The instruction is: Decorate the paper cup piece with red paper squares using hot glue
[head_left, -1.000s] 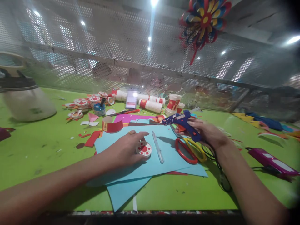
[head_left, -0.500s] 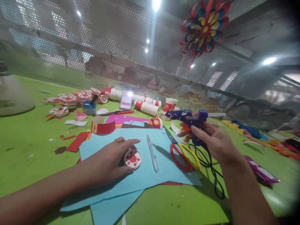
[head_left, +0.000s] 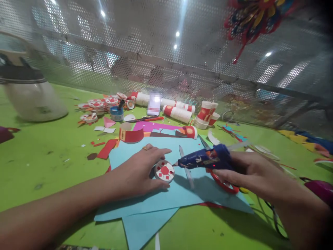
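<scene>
A white disc with red patches (head_left: 164, 171) lies on light blue paper (head_left: 145, 205), with the fingers of my left hand (head_left: 137, 170) curved around its left side and holding it. My right hand (head_left: 247, 173) grips a blue glue gun (head_left: 205, 158) whose tip meets the disc's upper right edge. Beneath the gun, a clear pen (head_left: 181, 151) lies on the paper. Scissors with a red handle (head_left: 226, 185) are partly hidden by the gun and my right hand.
Behind the paper are stacked paper cups (head_left: 178, 114), a blue jar (head_left: 117, 114) and several patterned discs (head_left: 96, 106). A large whitish container (head_left: 31, 100) stands at the far left. Red paper scraps (head_left: 107, 149) lie left of the blue paper.
My right hand has brought the glue gun down and left to the disc, over the pen and scissors. My left hand still holds the disc. The camera view has shifted.
</scene>
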A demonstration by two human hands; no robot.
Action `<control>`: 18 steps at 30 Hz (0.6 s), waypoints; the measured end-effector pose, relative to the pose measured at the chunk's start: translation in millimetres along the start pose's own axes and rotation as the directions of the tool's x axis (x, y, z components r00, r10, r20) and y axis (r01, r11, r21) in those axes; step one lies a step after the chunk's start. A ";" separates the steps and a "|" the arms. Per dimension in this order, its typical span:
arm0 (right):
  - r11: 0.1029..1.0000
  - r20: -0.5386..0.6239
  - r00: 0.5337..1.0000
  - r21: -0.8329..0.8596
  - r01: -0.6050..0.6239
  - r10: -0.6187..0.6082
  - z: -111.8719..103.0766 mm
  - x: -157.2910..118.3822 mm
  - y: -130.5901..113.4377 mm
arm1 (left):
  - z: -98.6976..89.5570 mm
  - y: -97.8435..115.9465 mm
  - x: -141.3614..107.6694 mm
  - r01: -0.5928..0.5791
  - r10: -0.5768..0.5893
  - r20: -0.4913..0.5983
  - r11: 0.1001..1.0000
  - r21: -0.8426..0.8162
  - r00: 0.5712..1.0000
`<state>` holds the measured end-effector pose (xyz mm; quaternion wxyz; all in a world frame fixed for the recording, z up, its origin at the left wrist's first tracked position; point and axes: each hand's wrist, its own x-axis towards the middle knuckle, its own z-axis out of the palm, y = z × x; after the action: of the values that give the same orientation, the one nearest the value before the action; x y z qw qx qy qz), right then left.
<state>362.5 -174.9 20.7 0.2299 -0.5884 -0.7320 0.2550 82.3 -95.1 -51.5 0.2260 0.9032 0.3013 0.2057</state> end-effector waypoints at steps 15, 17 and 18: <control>0.972 -0.008 0.991 -0.198 0.130 -0.134 11.3 -1.5 1.8 | -2.6 4.9 0.9 0.095 -0.095 0.025 0.995 -0.005 0.995; 0.972 0.008 0.993 -0.206 0.113 -0.114 12.9 -1.2 2.5 | -2.4 5.2 1.1 0.100 -0.100 0.027 0.995 -0.013 0.995; 0.973 0.018 0.995 -0.208 0.103 -0.102 13.7 -1.0 3.1 | -2.2 5.2 1.4 0.100 -0.100 0.025 0.995 -0.017 0.995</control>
<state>356.3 -176.7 8.2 0.1771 -0.5698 -0.7850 0.1665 84.5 -97.4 -46.6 0.2479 0.8873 0.3414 0.1860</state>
